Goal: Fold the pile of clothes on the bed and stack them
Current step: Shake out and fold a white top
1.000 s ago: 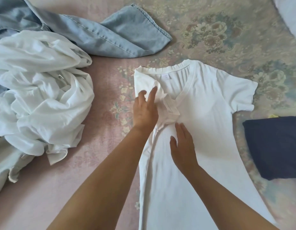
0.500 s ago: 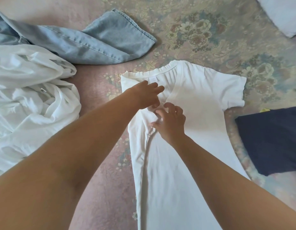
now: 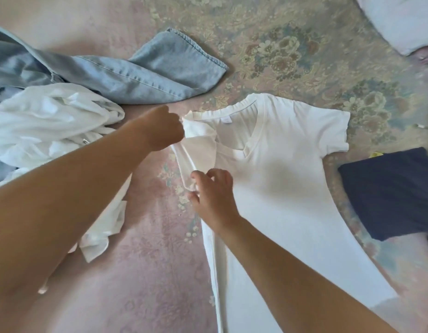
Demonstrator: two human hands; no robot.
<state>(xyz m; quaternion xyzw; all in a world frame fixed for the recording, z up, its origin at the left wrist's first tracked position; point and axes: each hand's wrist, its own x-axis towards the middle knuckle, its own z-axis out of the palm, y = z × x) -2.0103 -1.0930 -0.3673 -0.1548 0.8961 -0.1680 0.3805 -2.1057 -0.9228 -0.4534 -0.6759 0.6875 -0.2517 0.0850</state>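
Pink floral bedspread (image 3: 145, 272) fills the head view, covering the bed from edge to edge, and right in the middle lies a white V-neck T-shirt (image 3: 280, 188), spread flat with its neckline pointing away and its right sleeve out to the side. Left hand (image 3: 165, 128) is clenched on the shirt's folded-in left shoulder, fingers curled round the cloth just beside the collar. Right hand (image 3: 213, 191) sits lower down on the same folded edge, thumb and fingertips pinching the loose sleeve fabric where it doubles over the body of the shirt. Off to the left, a crumpled heap of white garments (image 3: 52, 126) waits, partly hidden behind the left forearm, and behind that heap a pair of light blue jeans (image 3: 145, 73) sprawls with one leg hem reaching toward the shirt's collar. Over on the right edge, a dark navy garment (image 3: 388, 193) lies flat, near the shirt's outstretched sleeve but apart from it, and a pale pillow (image 3: 400, 20) peeks in at the top right corner
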